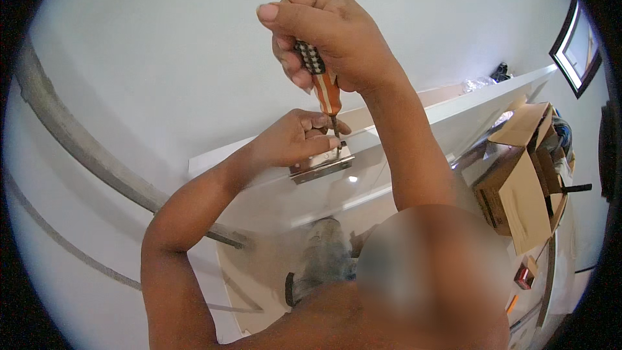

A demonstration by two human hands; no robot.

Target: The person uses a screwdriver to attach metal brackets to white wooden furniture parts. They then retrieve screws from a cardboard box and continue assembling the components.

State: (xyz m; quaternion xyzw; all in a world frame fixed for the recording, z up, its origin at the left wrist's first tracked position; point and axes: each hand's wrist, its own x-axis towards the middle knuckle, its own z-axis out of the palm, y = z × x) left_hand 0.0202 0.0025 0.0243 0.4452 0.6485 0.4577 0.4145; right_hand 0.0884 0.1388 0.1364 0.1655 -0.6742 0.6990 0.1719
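Note:
My right hand [330,32] is wrapped round the orange-and-black handle of a screwdriver [327,94], its thumb lying over the top. The shaft points down at a metal hinge [324,167] on the edge of a white panel [382,162]. Close around the tip, my left hand [291,139] has its fingers curled in, with thumb and fingers on either side of the shaft. Whether a screw sits between those fingertips is hidden. The hinge's lower leaf stands out below my left thumb.
An open cardboard box [518,185] stands at the right, with a black bar poking out. Near it lie a small red box [526,273] and an orange stick [512,303]. A grey beam [97,142] crosses at the left. A framed window [578,48] shows at upper right.

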